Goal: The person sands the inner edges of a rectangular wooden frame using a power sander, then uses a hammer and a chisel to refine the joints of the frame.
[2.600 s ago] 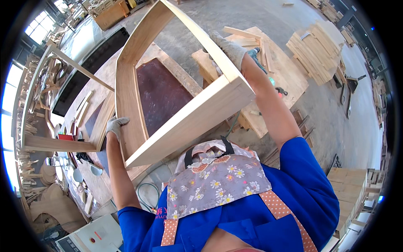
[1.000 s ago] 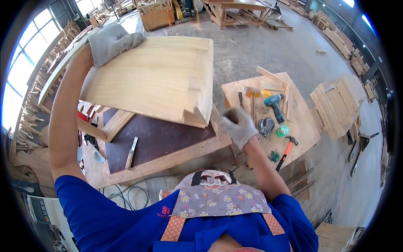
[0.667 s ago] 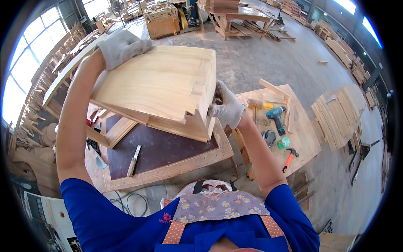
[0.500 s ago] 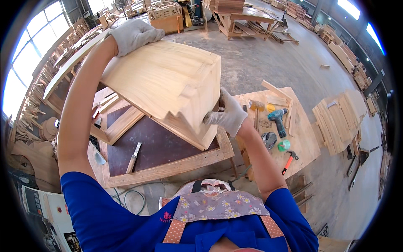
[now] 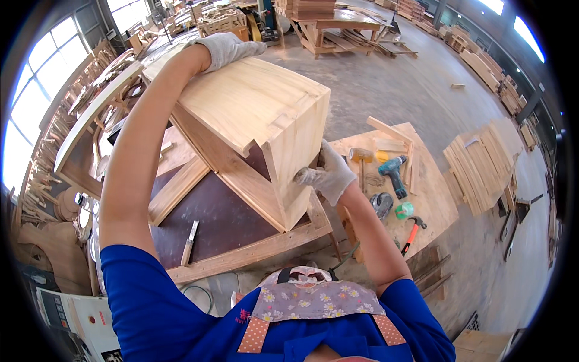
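A large pale wooden box frame (image 5: 253, 114) is held tilted above a dark-topped workbench (image 5: 223, 223). My left hand (image 5: 226, 48), in a grey work glove, grips the frame's far upper edge with the arm stretched out. My right hand (image 5: 325, 175), also gloved, clasps the frame's near right side panel close to its lower corner. The frame's lower corner hangs just over the bench's wooden rim (image 5: 259, 253).
A chisel (image 5: 189, 241) lies on the bench. To the right a low wooden table (image 5: 434, 199) carries a teal cordless drill (image 5: 393, 172), a mallet (image 5: 360, 157), a red-handled hammer (image 5: 413, 232) and wood strips. Stacked boards (image 5: 479, 169) and curved wooden parts (image 5: 90, 114) stand around.
I have lifted the frame off the bench, turned it over and tilted it so its solid panels face up. My left arm has risen to the far edge; my right hand shifted down the side.
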A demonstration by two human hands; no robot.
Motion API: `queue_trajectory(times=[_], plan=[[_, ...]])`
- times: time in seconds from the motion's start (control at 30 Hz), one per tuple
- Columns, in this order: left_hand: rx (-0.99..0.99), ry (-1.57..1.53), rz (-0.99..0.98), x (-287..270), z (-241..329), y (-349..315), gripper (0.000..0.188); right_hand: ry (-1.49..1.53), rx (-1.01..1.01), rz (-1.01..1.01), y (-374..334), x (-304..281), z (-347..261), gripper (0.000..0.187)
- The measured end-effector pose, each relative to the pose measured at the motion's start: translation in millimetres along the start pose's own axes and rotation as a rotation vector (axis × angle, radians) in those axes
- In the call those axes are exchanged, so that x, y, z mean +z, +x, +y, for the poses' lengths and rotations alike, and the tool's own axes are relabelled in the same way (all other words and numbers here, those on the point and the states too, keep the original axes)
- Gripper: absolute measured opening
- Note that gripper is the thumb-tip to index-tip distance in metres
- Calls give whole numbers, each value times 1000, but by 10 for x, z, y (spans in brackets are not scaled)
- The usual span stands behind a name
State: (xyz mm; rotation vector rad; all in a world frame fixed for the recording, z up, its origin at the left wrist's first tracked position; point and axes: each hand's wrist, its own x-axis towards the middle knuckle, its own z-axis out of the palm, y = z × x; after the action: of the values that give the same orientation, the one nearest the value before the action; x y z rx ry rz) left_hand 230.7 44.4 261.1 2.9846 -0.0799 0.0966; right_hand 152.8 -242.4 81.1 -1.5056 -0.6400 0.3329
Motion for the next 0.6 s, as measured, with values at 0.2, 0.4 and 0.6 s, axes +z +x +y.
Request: queue_trajectory(times=[0.2, 0.4, 0.6], plan=[[488, 404, 64, -156, 38, -118, 47, -130, 10, 86, -153, -12, -35, 59], [-26, -320, 37, -148, 18, -424, 42, -76, 476, 32, -1188, -601, 554, 36], [-59, -498, 62, -168, 160, -274, 34, 176, 920, 794, -1956, -1365, 1724, 34]])
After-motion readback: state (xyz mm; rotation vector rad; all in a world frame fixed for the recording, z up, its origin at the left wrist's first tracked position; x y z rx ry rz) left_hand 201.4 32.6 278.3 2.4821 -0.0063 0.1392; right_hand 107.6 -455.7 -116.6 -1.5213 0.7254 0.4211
